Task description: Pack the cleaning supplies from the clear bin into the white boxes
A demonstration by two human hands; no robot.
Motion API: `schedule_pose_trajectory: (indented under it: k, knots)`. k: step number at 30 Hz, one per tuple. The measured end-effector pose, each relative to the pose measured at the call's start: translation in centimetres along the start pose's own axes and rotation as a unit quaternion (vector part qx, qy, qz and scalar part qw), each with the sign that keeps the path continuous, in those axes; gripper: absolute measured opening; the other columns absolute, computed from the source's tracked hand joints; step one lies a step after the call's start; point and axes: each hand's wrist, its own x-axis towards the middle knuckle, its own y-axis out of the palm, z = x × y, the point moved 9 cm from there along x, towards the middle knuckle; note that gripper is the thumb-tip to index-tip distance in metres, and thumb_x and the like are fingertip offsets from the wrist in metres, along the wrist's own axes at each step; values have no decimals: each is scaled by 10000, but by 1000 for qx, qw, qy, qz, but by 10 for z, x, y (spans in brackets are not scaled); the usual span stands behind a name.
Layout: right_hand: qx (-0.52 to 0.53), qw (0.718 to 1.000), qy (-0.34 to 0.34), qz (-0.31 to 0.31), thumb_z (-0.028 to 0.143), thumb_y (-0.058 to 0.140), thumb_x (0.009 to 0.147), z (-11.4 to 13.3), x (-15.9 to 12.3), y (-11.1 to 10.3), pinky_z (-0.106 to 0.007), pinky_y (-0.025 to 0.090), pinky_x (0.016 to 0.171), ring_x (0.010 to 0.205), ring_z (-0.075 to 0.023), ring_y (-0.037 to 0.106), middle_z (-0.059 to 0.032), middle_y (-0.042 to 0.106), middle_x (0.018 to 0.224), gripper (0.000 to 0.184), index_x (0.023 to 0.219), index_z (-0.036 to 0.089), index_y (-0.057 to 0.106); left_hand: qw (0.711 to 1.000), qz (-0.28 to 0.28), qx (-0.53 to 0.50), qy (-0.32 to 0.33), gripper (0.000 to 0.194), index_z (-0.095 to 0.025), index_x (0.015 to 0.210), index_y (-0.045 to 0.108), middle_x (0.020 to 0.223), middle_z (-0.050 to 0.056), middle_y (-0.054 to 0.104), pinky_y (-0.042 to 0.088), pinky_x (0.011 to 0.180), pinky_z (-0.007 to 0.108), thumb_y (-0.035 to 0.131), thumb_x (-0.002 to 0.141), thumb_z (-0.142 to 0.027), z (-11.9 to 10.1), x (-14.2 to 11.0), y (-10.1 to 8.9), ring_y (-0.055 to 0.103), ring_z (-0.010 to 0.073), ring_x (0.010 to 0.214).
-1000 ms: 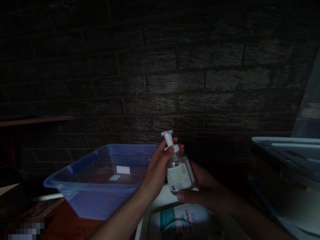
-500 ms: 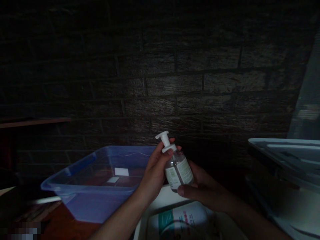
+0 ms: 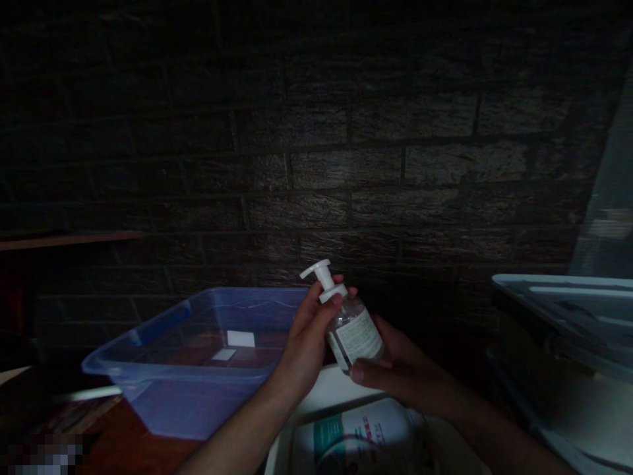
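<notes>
I hold a small clear pump bottle [image 3: 352, 328] with a white label and a white pump head in both hands, in front of a dark brick wall. My left hand [image 3: 307, 340] wraps its neck and side, fingers closed just below the pump. My right hand [image 3: 395, 369] cups the bottle's base and right side, thumb across the front. The bottle leans to the left, its pump nozzle pointing left.
A translucent blue plastic tub [image 3: 148, 369] sits on a reddish surface at the left. Below my hands a white container [image 3: 326, 396] holds a large white bottle [image 3: 366, 435] with a teal label. Grey bin lids [image 3: 564, 310] are stacked at the right.
The bottle has tipped further to the left in my hands, and its label has turned. Both hands keep their hold.
</notes>
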Motion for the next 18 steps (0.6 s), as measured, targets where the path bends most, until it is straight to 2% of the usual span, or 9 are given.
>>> schedule_pose_trajectory:
  k: [3,6,11,15,18]
  knots:
    - [10,1000,3,13,316,842,852,0,-1,4,-445,474,1074,1241,-269,606,-62,654,1305,624,1386,262,523,1000,1,-9,6,473,-220,1322,616,1146,84,775,511,899,350,738,890,-368,-1,0,-1,715,244,1027]
    - [-16,1000,1,-13,336,867,823,-3,-1,-1,-461,494,1051,1163,-271,640,-58,680,1219,591,1321,245,564,1000,2,2,14,465,-224,1336,603,1164,83,771,506,911,354,711,911,-377,-3,1,-2,709,246,1046]
    - [-71,995,-9,-67,332,926,760,-5,-1,-15,-455,522,998,1134,-280,653,-60,694,1196,733,1380,255,542,997,-15,66,30,512,-225,1307,613,1182,75,761,487,922,328,778,870,-435,-5,1,-2,688,228,1057]
    - [-43,998,-2,-45,293,956,714,-7,0,-12,-455,520,1010,1155,-281,651,-61,682,1260,841,1427,268,511,998,-12,59,18,527,-230,1316,604,1166,78,767,490,906,330,787,866,-434,-2,0,0,694,220,1025]
    - [-20,1000,9,-21,304,924,765,-8,-1,-7,-452,510,1027,1199,-281,636,-71,665,1307,815,1454,272,491,999,-11,41,13,490,-226,1305,614,1153,80,771,493,902,334,770,879,-412,-3,0,-1,698,221,1015]
